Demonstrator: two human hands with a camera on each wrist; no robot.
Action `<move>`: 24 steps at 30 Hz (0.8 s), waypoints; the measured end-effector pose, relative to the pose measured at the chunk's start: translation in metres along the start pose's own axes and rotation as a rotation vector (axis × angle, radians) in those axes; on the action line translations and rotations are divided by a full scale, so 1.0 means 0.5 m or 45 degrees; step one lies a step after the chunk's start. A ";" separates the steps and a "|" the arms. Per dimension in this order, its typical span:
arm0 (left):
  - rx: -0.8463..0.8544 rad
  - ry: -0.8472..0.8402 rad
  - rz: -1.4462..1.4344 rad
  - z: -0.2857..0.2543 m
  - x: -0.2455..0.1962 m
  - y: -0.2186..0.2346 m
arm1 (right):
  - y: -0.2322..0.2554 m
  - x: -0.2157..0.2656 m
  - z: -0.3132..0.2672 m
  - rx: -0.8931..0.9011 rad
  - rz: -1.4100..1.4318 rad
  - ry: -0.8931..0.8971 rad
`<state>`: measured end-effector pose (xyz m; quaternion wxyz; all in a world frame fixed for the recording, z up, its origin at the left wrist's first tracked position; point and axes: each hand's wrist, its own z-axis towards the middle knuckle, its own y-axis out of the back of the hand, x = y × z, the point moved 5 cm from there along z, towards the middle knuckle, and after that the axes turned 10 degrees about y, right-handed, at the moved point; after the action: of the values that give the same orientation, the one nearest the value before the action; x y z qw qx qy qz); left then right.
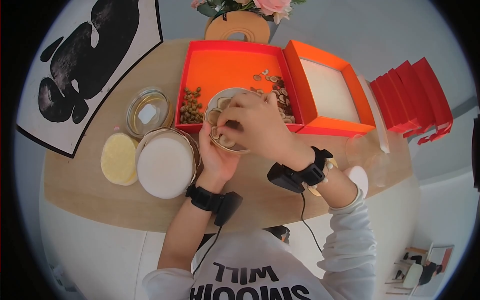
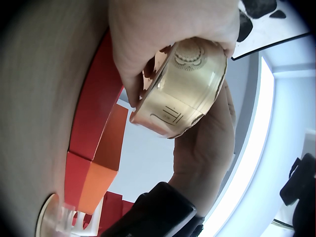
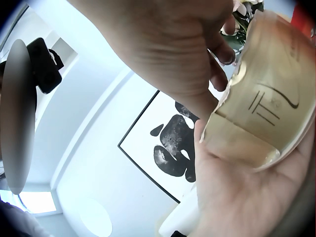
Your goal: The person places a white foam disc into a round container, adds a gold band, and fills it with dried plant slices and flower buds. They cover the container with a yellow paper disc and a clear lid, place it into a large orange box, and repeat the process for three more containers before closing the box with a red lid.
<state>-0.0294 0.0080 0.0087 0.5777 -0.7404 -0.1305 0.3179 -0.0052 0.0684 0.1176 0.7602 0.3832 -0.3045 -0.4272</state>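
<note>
Tub (image 2: 190, 94), one, round and translucent, printed with dark strokes and a circular motif, its edge wavy, sits in the left hand (image 1: 221, 162), whose fingers wrap it by the near edge of the orange-lined red box (image 1: 220, 62); pale, brown-rimmed slices (image 1: 213, 117) lie inside. The right hand (image 1: 262, 122) dips bent fingers into the tub; whether they pinch a slice, I cannot tell. Left of the box stand one white-topped round container (image 1: 164, 167) and one clear bowl (image 1: 134, 112). The box itself holds two heaps: greenish-brown buds (image 1: 190, 107) at left, slices at right.
</note>
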 end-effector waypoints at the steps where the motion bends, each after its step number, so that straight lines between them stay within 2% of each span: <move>1: -0.003 -0.019 0.003 0.001 0.000 -0.001 | 0.008 -0.010 0.002 -0.049 0.014 -0.011; 4: 0.030 -0.031 -0.017 -0.001 -0.001 -0.011 | 0.052 -0.070 0.010 -0.223 0.060 -0.061; 7: 0.052 -0.033 -0.067 -0.003 -0.003 -0.013 | 0.058 -0.159 -0.022 0.081 -0.122 -0.470; 9: 0.056 -0.037 -0.087 -0.001 -0.003 -0.013 | 0.030 -0.215 -0.064 0.595 -0.340 -0.683; 12: 0.047 -0.045 -0.087 0.000 -0.003 -0.010 | 0.004 -0.232 -0.106 0.757 -0.548 -0.573; 15: 0.035 -0.050 -0.091 0.001 -0.003 -0.006 | -0.015 -0.249 -0.122 0.927 -0.460 -0.686; 24: 0.055 -0.052 -0.047 0.000 -0.004 -0.011 | -0.030 -0.260 -0.122 0.994 -0.475 -0.710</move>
<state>-0.0300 0.0084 0.0148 0.5966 -0.7186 -0.1490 0.3249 -0.0219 0.1976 0.0554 0.3611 0.5578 -0.5589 -0.4961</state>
